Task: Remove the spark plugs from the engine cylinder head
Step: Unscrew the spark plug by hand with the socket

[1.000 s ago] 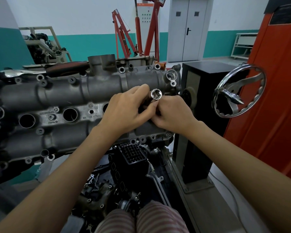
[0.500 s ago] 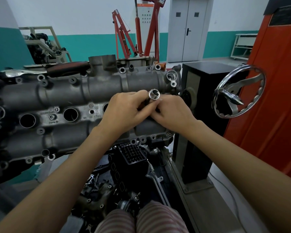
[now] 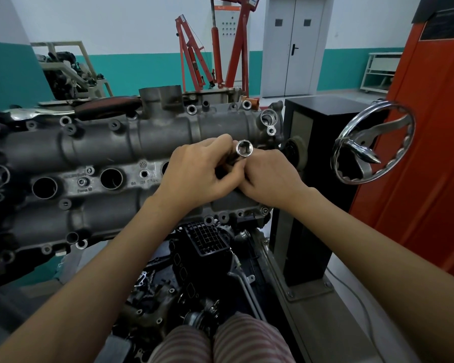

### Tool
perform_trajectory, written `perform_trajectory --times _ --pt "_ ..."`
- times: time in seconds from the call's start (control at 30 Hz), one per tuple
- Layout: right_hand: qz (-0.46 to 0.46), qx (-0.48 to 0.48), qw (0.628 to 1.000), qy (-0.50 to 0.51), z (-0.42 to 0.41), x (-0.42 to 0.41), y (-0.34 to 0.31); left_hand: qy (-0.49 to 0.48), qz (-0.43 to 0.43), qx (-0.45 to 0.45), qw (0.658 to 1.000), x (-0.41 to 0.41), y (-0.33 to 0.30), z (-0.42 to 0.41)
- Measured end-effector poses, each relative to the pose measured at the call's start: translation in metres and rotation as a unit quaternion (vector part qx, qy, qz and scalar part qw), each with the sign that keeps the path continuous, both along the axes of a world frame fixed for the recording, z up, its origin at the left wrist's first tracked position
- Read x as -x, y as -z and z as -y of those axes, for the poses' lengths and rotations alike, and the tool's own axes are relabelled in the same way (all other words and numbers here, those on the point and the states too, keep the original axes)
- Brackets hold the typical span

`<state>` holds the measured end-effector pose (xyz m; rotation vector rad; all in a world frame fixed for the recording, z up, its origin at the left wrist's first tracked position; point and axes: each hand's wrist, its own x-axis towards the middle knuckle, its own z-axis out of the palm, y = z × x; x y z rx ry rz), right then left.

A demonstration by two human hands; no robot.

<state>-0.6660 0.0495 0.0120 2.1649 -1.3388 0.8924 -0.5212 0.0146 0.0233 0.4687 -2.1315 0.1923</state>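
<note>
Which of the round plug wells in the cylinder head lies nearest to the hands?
The well partly hidden behind the left hand. The two fully visible wells lie farther left.

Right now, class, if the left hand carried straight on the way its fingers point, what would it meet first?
The left hand points right, toward the shiny steel socket it already pinches. Just past that it would probably meet the right hand, whose fingers seem to touch it; depth is unclear.
</note>
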Motion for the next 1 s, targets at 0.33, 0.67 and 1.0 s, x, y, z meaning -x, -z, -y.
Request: perform_trajectory --times 0.33,0.67,1.0 --pt "0.031 0.001 0.998 0.051 0.0026 0.0008 0.0016 -0.015 0.008 -0.004 1.000 0.0003 0.0004 0.0037" --pt "0.069 -0.001 0.997 0.019 0.0019 0.0005 -0.0008 0.001 0.008 -0.034 0.999 -0.0012 0.0000 0.0046" --pt "0.009 -0.024 0.999 0.036 0.0003 -0.0006 -0.0007 -0.042 0.030 -0.019 0.998 0.0014 -0.0005 0.0030"
